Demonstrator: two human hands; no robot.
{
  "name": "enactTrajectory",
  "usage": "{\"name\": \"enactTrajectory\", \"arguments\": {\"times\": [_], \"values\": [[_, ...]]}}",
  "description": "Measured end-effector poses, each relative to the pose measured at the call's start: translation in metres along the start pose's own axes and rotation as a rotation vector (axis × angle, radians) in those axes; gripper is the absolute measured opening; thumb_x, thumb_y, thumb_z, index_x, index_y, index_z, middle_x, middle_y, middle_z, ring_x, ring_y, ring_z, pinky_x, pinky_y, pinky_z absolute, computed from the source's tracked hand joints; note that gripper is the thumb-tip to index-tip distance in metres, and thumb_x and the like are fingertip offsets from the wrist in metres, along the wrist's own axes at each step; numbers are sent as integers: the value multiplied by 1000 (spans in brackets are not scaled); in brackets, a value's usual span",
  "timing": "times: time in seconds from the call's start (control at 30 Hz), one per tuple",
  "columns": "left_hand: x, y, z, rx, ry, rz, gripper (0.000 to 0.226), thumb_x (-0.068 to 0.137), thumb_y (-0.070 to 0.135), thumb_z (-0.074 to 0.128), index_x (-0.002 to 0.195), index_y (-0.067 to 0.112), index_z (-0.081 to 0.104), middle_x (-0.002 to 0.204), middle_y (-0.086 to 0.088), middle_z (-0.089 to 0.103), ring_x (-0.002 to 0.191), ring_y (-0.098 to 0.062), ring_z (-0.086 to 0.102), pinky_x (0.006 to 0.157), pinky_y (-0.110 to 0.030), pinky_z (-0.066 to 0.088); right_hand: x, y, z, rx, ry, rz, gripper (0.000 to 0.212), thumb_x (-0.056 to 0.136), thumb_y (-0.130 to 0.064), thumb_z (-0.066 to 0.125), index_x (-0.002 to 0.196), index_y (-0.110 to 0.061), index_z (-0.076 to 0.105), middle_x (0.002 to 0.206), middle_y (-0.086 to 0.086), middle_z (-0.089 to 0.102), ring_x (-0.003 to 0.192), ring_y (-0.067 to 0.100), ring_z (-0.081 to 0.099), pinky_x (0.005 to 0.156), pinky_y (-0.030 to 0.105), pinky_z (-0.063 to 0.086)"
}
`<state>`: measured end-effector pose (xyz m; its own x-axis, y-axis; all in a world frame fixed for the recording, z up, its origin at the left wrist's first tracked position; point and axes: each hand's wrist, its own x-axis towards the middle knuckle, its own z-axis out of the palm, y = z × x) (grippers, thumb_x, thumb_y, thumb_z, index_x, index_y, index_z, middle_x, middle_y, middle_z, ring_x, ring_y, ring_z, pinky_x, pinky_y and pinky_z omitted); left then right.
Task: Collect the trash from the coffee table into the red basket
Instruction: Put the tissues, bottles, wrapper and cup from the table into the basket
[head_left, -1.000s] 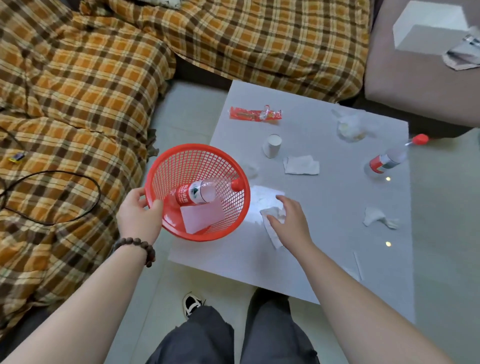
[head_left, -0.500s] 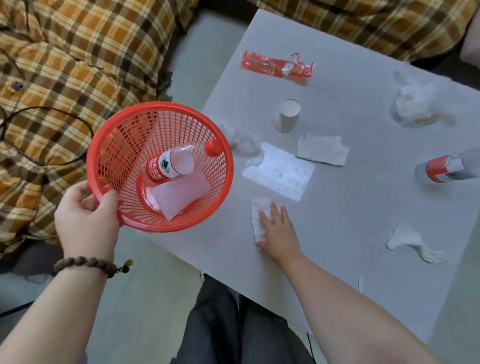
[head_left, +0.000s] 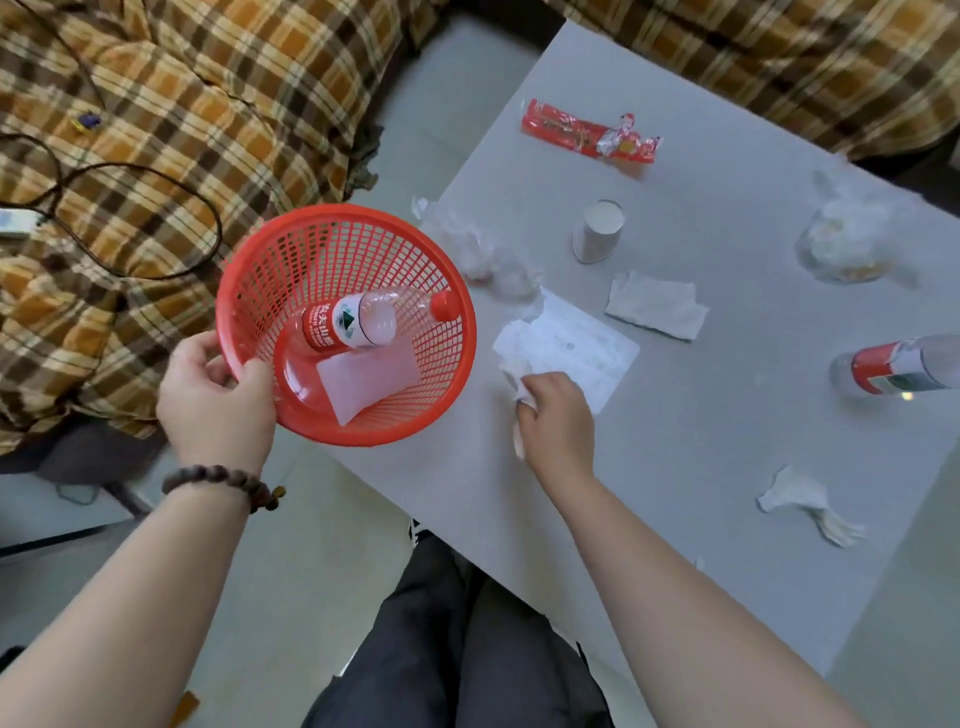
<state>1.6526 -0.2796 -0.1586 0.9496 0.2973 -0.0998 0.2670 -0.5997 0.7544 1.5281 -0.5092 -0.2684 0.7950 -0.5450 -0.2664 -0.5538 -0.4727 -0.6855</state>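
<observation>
The left hand (head_left: 215, 397) has its grip curled round the rim of the red basket (head_left: 270, 260); the right hand (head_left: 558, 421) pinches a tissue (head_left: 511, 371) on the desk (head_left: 727, 441).

A brown and orange plaid blanket (head_left: 171, 119) covered the sofa, with a black cable (head_left: 145, 218) looped across it. Dark trousers (head_left: 457, 649) showed above pale floor (head_left: 291, 587).
</observation>
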Motion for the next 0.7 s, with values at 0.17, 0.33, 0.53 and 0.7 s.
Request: {"name": "enactTrajectory", "arguments": {"times": [0.17, 0.33, 0.53, 0.7], "values": [[-17, 14, -7, 19, -48, 16, 25, 82, 13, 59, 106, 19, 61, 98, -6, 71, 84, -19, 66, 68, -27, 50, -15, -84, -41, 237, 129, -266, 18, 76, -9, 60, 92, -12, 67, 100, 3, 63, 95, 19, 53, 78, 17, 33], [-40, 28, -13, -21, -111, 29, 18, 85, 14, 62, 99, 26, 59, 84, 21, 62, 61, 16, 57, 51, -3, 39, -13, -147, -36, 141, -73, -491, 25, 78, -13, 62, 102, -10, 67, 109, 8, 60, 103, 25, 50, 87, 23, 33], [-46, 39, -15, -68, -134, -14, 21, 84, 14, 62, 94, 31, 58, 87, 17, 67, 67, 11, 61, 64, -13, 47, -9, -164, -24, -13, -326, -460, 60, 83, -31, 65, 138, -22, 43, 150, 7, 33, 135, 27, 28, 113, 45, 25], [-33, 32, -18, -51, -100, -53, 19, 83, 14, 60, 96, 29, 61, 87, 10, 68, 77, 3, 62, 64, -20, 45, -8, -166, -29, 66, -281, -472, 58, 84, -31, 65, 138, -21, 44, 150, 5, 34, 137, 23, 28, 112, 39, 25]]}}
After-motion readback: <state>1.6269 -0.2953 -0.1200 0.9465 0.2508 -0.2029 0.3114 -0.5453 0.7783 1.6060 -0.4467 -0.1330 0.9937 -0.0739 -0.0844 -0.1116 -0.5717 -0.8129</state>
